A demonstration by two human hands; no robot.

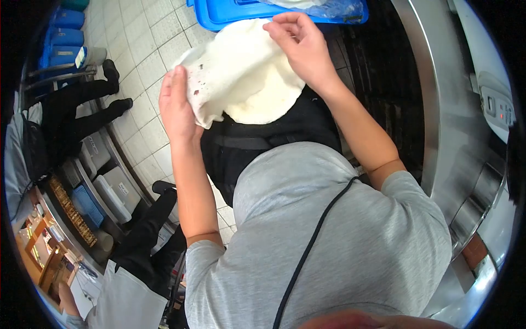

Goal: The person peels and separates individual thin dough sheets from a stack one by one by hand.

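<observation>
Pinching the sheet (235, 60) at 12 o'clock, the left hand (178, 109) at 11 and right hand (307, 52) at 1 are probably risking a tear — uneven tension is threatening its apparent holes (196, 92).

glossy blue plastic lid (216, 16), brushed metal counter edge (438, 109)

- The floor (143, 143) is covered in pale, square tiles with dark joints.
- Blue bins (67, 37) are lined up at the upper left.
- Lidded grey boxes (118, 190) are kept beneath a counter.
- The right side is edged by curved-looking steel (421, 104), on which light is reflected.
</observation>
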